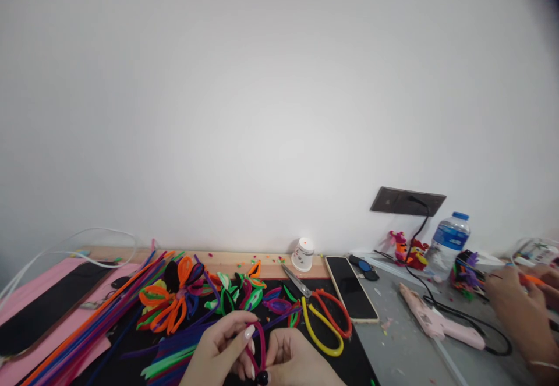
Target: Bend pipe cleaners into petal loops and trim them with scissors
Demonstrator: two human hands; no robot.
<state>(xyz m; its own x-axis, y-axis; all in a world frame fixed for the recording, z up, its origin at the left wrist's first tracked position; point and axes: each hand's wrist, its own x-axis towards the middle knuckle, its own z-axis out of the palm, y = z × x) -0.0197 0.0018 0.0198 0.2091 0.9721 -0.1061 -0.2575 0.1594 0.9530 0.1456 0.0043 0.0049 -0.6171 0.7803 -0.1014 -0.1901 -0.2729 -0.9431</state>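
Observation:
At the bottom centre, my left hand [225,345] pinches a magenta pipe-cleaner loop [261,342] between thumb and fingers. Close on its right, my right hand [297,360] has its fingers closed at the loop's lower end, by a small shiny black piece [262,378]. Behind my hands lie pipe-cleaner petals in orange [168,316], green [227,298] and purple [277,304]. Scissors [323,316] with one yellow and one red handle lie just beyond my right hand. Green pipe cleaners [168,363] lie beside my left hand.
Long pipe cleaners [96,322] and a dark phone [48,310] lie left. A paper cup [303,255] stands by the wall. Rightward are a phone [351,290], pink glue gun [441,322] with black cable, water bottle [448,243], small figures [417,255] and another person's hands [519,310].

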